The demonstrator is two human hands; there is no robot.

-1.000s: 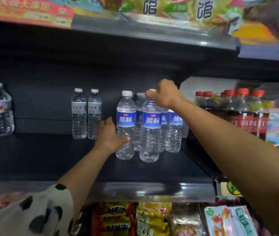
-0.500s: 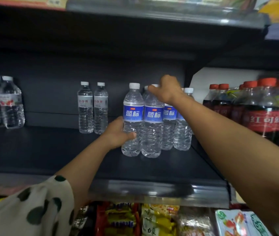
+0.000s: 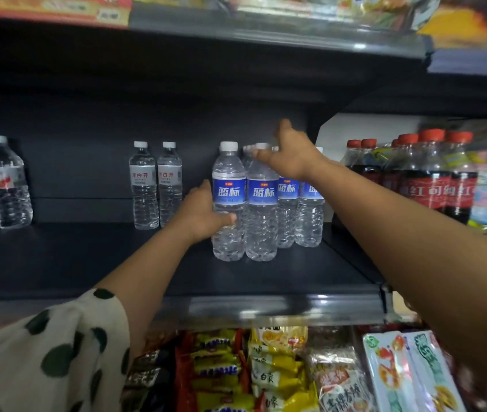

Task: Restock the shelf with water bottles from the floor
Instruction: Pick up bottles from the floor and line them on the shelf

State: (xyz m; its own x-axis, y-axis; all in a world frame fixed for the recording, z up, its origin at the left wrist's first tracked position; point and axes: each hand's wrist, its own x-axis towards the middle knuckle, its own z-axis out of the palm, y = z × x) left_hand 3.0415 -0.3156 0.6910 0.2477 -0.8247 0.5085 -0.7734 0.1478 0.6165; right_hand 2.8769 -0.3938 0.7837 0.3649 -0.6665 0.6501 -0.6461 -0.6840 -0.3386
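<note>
A cluster of blue-labelled water bottles (image 3: 261, 200) stands upright at the right end of the dark shelf (image 3: 93, 257), set back from its front lip and close to the side wall, as the left hand (image 3: 203, 215) grips the front-left bottle (image 3: 228, 200) around its middle. The right hand (image 3: 291, 156) is spread with fingers released above the caps, possibly brushing one. Bare shelf lies between the cluster and two white-labelled bottles (image 3: 156, 185) further left.

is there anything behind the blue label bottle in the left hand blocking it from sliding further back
Nothing visible: the left hand grips the front-left blue-label bottle, and the dark shelf behind it looks bare, though the bottle hides part of it.
</note>
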